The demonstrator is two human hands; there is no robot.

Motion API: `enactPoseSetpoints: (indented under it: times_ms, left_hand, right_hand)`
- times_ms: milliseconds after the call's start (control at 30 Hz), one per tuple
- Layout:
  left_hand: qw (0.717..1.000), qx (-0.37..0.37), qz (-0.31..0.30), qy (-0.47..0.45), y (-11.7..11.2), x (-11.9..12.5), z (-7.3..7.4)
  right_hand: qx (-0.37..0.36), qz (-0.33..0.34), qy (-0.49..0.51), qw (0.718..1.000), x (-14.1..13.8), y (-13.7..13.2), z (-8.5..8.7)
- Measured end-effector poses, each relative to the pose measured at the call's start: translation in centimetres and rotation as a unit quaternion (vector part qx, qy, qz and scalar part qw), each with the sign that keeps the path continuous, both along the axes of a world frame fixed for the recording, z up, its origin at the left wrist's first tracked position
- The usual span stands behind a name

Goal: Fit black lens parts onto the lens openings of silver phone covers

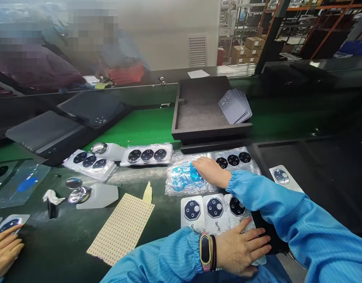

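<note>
Right fingers (200, 164) touch the blue film (194, 173) beneath.

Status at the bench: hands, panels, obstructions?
Left hand spread over row of white rectangular panels with dark octagons. Right hand at blue film pieces on clear plastic wrap; grip unclear. Blue right sleeve partly hides row's rightmost panel.

Toward five o'clock the left hand (242, 245) hid the lower end of the rightmost silver card (236, 206), and toward four the right hand (212, 171) covered part of a clear pack (181, 181), its grip unclear. At eight, a co-worker's hand (4, 251) was cut off by the edge; at ten, a maroon-clad person (47, 68) was blurred.
</note>
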State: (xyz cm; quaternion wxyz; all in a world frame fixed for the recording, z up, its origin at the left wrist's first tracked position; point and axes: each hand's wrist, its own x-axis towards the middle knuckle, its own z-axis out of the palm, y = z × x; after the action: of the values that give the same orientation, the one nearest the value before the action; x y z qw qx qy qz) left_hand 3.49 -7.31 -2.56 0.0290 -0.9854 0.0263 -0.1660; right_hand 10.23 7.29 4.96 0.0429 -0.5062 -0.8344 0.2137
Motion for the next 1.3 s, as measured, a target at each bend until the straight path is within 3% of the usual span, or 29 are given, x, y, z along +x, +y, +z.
enactPoseSetpoints:
  times_ms: [133, 267, 400, 533, 733, 967, 1100, 1300]
  left_hand:
    - [0.999, -0.017, 0.004, -0.043, -0.3, 0.4, -1.2]
    - [0.997, -0.025, 0.003, -0.072, -0.5, 0.6, -1.9]
    - [0.999, -0.034, 0.007, -0.036, -0.4, 0.2, -0.9]
    - [0.997, -0.069, -0.024, 0.021, 0.1, -0.1, 0.5]
    - [0.993, -0.100, -0.051, 0.026, 0.8, -0.6, 1.0]
    - [0.993, -0.083, 0.008, -0.082, 1.2, -1.1, 1.4]
    - [0.990, -0.068, 0.003, -0.122, 1.5, -0.9, 1.6]
    - [0.985, -0.054, 0.008, -0.161, 1.4, -0.6, 0.7]
  right_hand:
    - [0.029, 0.025, -0.036, 0.999, 0.0, -0.4, -0.2]
    - [0.048, 0.020, -0.050, 0.997, 1.5, -1.3, 1.4]
    - [0.035, 0.018, -0.050, 0.998, 4.1, -3.8, 2.5]
    - [-0.026, 0.051, -0.059, 0.997, 5.5, -6.6, 1.5]
    - [-0.039, 0.080, -0.082, 0.993, 3.6, -7.4, -0.2]
    - [-0.046, 0.110, -0.108, 0.987, 2.0, -7.0, 1.0]
    - [-0.043, 0.112, -0.114, 0.986, 1.5, -7.0, 1.1]
    - [-0.031, 0.104, -0.128, 0.986, 1.2, -7.2, 1.2]
